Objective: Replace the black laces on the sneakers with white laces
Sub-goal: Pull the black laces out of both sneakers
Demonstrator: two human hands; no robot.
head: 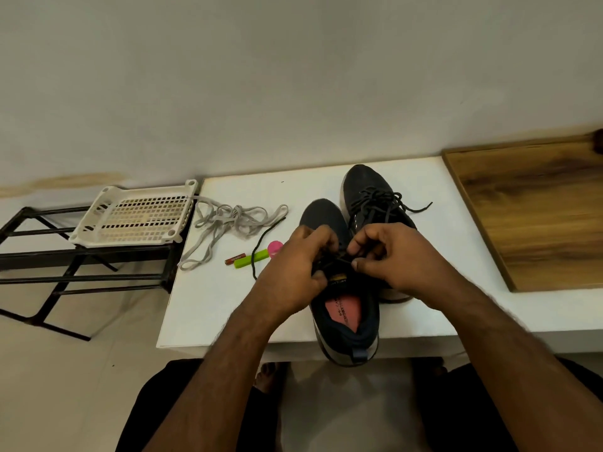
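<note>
From my head view, both my hands are down on the near dark mesh sneaker with the pink insole (342,316), which sits at the edge of the white counter (208,308), its heel hanging a little over the rim toward me. My left hand (293,272) curls against the shoe's left side, fingers bent in at the eyelets; my right hand (391,256) pinches the thin black lace (342,261) over the tongue. One loose end of that black lace (261,246) trails out left of my left hand, crossing a lime-green stick (251,258), beside a small brown battery (235,258) and a pink round cap (275,246).

The second dark sneaker (372,194) stands just beyond my right hand, its black lace looking threaded through, the ends loose.

The pale grey-white flat laces (225,223) lie in a loose tangle well left of my left hand, beyond the battery, untouched by either hand.

So I judge I am early: unlacing the first shoe is under way, and how many eyelets are freed my hands hide. Left are the rest of this lace, the other shoe's lace, and threading white laces into both.
</note>
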